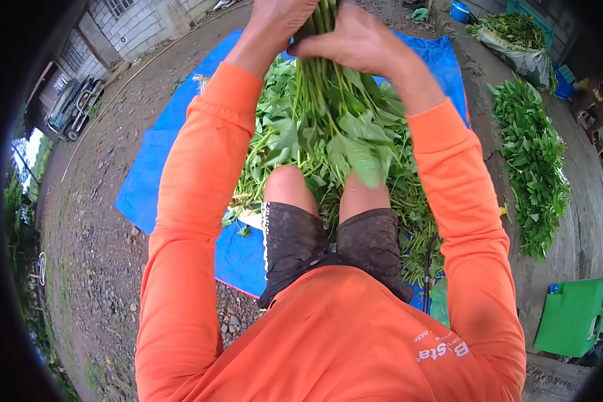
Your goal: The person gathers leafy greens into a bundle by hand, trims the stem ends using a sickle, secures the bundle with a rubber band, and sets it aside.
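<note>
A bunch of long-stemmed leafy greens hangs leaves-down in front of me, stems toward the top of the view. My left hand is closed around the stems, partly cut off by the upper edge. From the other side my right hand grips the same stems, its thumb lying across them. Some leaves are blurred. Below the bunch, a large heap of loose greens spreads around my knees on a blue tarp.
To the right, a long row of greens lies on concrete. Beyond it stand a stuffed sack of greens and a blue bucket. A green plastic container is at lower right. A vehicle stands far left on gravel.
</note>
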### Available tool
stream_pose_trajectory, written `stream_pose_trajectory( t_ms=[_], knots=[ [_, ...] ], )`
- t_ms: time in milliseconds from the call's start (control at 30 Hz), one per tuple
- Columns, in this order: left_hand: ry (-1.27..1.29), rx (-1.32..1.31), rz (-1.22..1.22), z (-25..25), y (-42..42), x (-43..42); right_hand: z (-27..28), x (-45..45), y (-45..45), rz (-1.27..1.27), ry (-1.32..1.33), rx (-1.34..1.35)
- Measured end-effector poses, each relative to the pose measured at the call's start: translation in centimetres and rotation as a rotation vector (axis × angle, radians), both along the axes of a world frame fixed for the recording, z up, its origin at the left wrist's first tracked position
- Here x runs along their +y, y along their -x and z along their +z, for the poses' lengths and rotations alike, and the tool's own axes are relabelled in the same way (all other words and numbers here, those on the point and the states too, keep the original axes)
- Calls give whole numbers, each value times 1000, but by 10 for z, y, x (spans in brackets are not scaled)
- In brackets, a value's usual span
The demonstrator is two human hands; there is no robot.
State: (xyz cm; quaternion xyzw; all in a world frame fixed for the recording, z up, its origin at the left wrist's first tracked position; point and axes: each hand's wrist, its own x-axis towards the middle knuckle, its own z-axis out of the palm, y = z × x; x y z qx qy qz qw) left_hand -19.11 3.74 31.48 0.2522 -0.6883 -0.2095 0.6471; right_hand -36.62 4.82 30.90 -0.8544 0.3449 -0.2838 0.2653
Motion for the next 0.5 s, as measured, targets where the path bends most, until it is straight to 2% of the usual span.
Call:
stream_pose_trajectory(
  t_ms=[33, 67, 167, 233, 267, 300, 367, 467, 500],
  knots=[
    [-84, -15, -91, 4, -11, -6, -4, 2, -5, -125, 164, 43],
    [-164, -36, -183, 11, -25, -19, -1, -11, 15, -103, 188, -28],
    [-247, -42, -343, 29, -34, -22, 8, -9, 40, -79, -7, -563],
    [-343, -70, -440, 35, -34, -14, 4, -16, 33, 35, -84, -669],
    [-325, -80, -513, 32, -31, -19, -8, -16, 20, 107, -138, -763],
    [-253, -129, -482, 35, -28, -16, -18, -14, 7, 184, -192, -853],
    [-272, -9, -574, 40, -13, 3, -31, 13, -23, 197, 116, -758],
    [-90, -38, -365, 37, 0, 18, -50, 19, -47, 189, -87, -1014],
    [-37, -67, -299, 37, 5, 23, -52, 19, -45, 180, -99, -988]
  ],
)
